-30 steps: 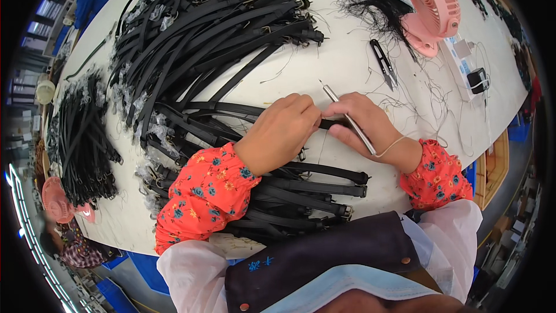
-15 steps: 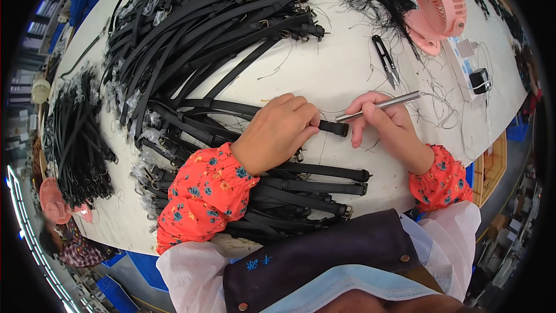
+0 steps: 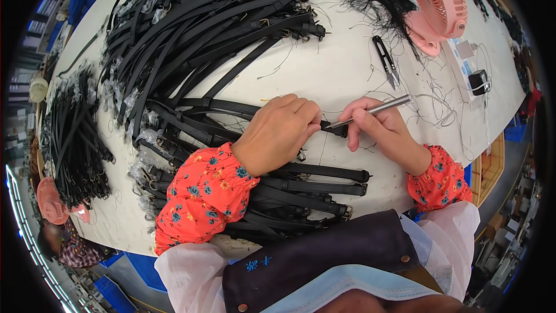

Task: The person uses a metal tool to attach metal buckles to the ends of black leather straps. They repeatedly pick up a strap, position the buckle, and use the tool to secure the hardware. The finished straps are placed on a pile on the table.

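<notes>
My left hand (image 3: 279,132) is closed around a black belt (image 3: 337,131) near its buckle end, which pokes out past the fingertips to the right. In my right hand (image 3: 379,133) I pinch a slim silver metal pen-like tool (image 3: 389,105). A thin cord seems to trail from its rear end. The tool's tip points left and rests against, or very close to, the belt just beside my left fingertips; the exact contact is too small to tell. Several more black belts (image 3: 315,170) with buckles lie below my left hand.
A large heap of black belts (image 3: 202,35) fills the upper left, with another bundle (image 3: 75,139) farther left. Thread snips (image 3: 385,61) lie beyond my right hand. Nearby are a pink fan (image 3: 437,6), a power strip (image 3: 460,69) and loose threads. A person (image 3: 75,243) is at lower left.
My right hand has shifted slightly left and the metal tool has moved left and down with it, bringing its tip across the belt end. My left hand has barely moved.
</notes>
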{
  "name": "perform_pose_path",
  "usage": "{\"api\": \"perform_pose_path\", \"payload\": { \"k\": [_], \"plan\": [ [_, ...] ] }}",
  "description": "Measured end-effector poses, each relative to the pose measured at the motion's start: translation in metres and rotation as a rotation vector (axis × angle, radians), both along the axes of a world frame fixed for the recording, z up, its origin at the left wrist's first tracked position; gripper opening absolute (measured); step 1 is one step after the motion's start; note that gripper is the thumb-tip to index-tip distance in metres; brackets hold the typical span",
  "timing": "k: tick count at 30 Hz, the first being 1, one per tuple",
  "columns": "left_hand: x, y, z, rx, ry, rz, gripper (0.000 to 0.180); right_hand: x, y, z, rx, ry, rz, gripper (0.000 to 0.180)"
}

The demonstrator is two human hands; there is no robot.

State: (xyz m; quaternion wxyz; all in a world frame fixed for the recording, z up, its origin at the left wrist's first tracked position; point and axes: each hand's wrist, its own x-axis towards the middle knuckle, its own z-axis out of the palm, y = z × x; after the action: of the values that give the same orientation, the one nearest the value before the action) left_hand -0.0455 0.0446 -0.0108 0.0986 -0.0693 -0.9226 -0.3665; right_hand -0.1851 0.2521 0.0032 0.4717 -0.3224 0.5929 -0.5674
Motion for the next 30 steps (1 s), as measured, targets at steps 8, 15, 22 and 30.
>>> {"api": "perform_pose_path", "payload": {
  "k": [8, 15, 22, 30],
  "plan": [
    [-0.0009, 0.001, 0.0035, 0.06, -0.044, 0.056, 0.013, 0.0007, 0.0002, -0.0028, -0.002, -0.015, 0.003, 0.032],
    [-0.0034, 0.0035, 0.0018, 0.013, 0.008, 0.041, 0.013, -0.0024, 0.0, 0.0003, -0.019, 0.027, -0.026, 0.033],
    [-0.0043, 0.0024, -0.001, 0.036, 0.02, 0.046, 0.008, -0.0016, -0.0009, -0.0046, -0.046, 0.035, -0.024, 0.031],
    [-0.0034, 0.0009, -0.0011, 0.049, 0.019, 0.038, 0.009, -0.0007, -0.0005, -0.007, -0.052, 0.023, -0.021, 0.031]
  ]
}}
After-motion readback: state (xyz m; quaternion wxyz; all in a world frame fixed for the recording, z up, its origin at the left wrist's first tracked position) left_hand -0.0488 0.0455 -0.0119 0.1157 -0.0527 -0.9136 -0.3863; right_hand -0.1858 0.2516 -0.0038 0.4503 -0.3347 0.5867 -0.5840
